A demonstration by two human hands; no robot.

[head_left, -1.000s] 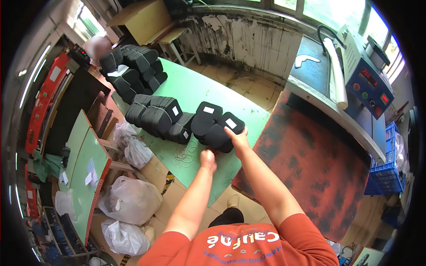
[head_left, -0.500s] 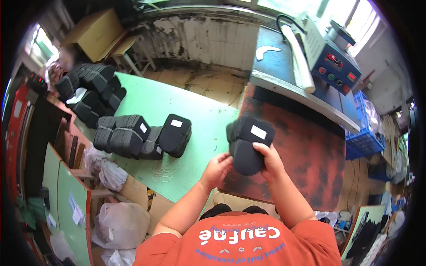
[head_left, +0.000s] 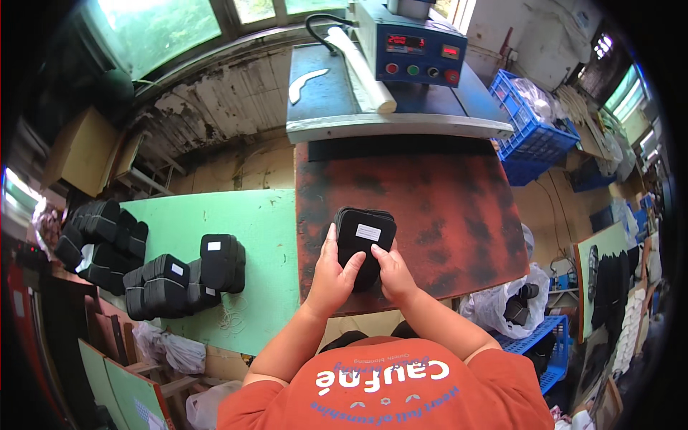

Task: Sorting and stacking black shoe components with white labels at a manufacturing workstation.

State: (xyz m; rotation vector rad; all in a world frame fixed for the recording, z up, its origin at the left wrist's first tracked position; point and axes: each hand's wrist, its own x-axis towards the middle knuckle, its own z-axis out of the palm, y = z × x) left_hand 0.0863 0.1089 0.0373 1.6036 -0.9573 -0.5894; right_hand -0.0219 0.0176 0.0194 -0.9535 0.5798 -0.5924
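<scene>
A stack of black rounded fabric pads [head_left: 367,247] with a white label on top is gripped between my two hands over the near part of the reddish-brown board [head_left: 430,193]. My left hand [head_left: 333,269] wraps its left side, thumb lying toward the top face. My right hand [head_left: 393,271] holds the lower right side, its thumb pressed near the label. The undersides of the pads and most of my fingertips are hidden. To the left, several similar black bundles [head_left: 168,283] stand on the green table [head_left: 265,215], some tied with pale string.
Behind the board stands a blue heat-press-like machine [head_left: 416,54] with a front ledge. A white roll [head_left: 362,72] and a white curved piece [head_left: 307,84] lie on it. Blue crates [head_left: 527,136] are at right. Loose string [head_left: 231,320] lies on the green table.
My view has swung right. My left hand has come onto the stack and now holds it together with my right. The stack now sits more compactly, over the reddish-brown board.
</scene>
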